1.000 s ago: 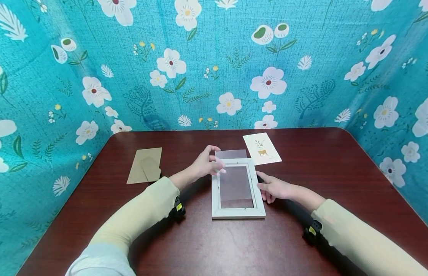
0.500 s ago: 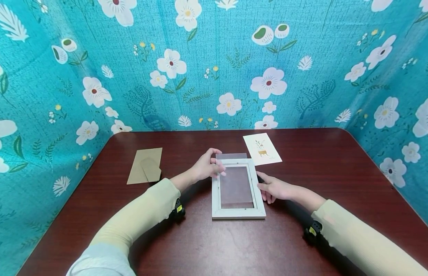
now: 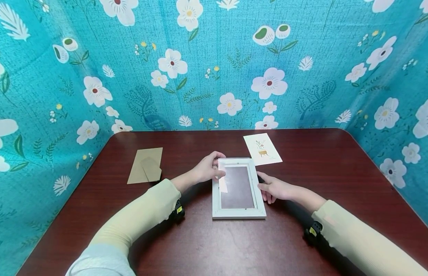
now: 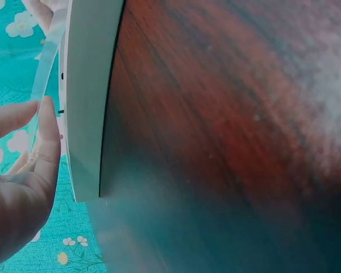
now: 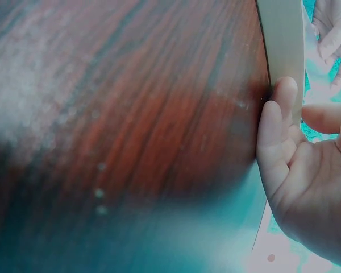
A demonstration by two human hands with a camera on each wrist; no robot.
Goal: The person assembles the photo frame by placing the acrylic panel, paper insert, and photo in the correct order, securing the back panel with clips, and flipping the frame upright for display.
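A white picture frame [image 3: 239,214] lies on the dark wooden table, its opening facing up. My left hand [image 3: 204,169] pinches the left edge of a clear sheet [image 3: 236,188] between thumb and finger, over the frame's upper left corner. In the left wrist view the clear sheet [image 4: 44,68] stands at a slight angle to the frame [image 4: 91,91]. My right hand [image 3: 274,187] grips the frame's right side; in the right wrist view its fingers [image 5: 275,131] press the outer edge, with the thumb on the other side.
A card with a plant drawing [image 3: 263,148] lies just beyond the frame's upper right corner. To the left rests a brown backing board [image 3: 139,168] with its stand flap. A blue floral curtain [image 3: 207,76] hangs behind the table [image 3: 303,153].
The clear sheet has come down and toward me, so its far edge now lies about level with the frame's top. My left hand moved slightly right with it; my right hand stayed put.
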